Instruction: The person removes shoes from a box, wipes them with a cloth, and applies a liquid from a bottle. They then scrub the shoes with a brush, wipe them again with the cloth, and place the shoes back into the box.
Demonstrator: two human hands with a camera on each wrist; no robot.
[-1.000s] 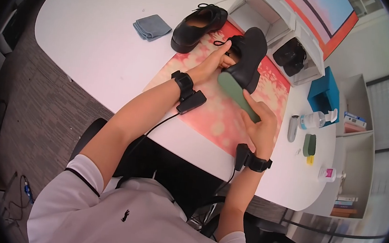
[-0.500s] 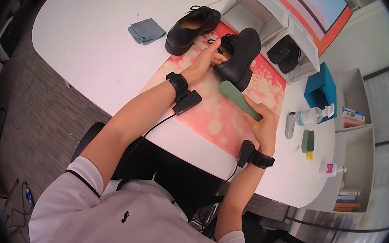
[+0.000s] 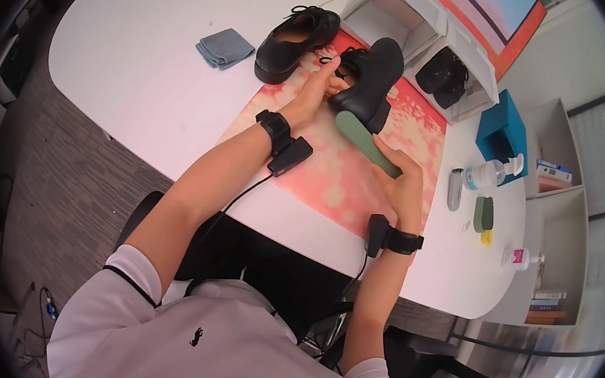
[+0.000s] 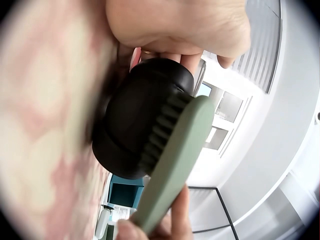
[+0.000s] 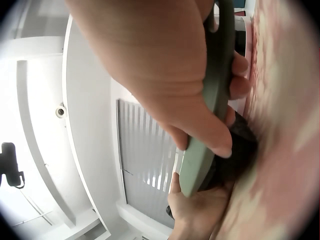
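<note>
A black shoe (image 3: 371,83) lies tipped on its side on the red and cream mat (image 3: 332,184), its sole turned to the right. The left hand (image 3: 311,99) grips it at the opening, some fingers hidden by the shoe. In the right hand (image 3: 401,180) is a green brush (image 3: 365,142), pinched between thumb and fingers. The left wrist view shows the brush's (image 4: 175,160) dark bristles against the shoe's heel end (image 4: 135,120). The other black shoe (image 3: 295,42) stands upright at the mat's upper left.
A folded grey cloth (image 3: 225,48) lies left of the shoes. Behind are white boxes (image 3: 399,12), one holding black shoes (image 3: 442,77). To the right are a teal box (image 3: 503,128), a pump bottle (image 3: 484,175), a grey cylindrical item (image 3: 455,189) and a second green brush (image 3: 483,214).
The brush has moved from the shoe's heel slightly away and then back up to it. The left hand keeps its grip on the shoe.
</note>
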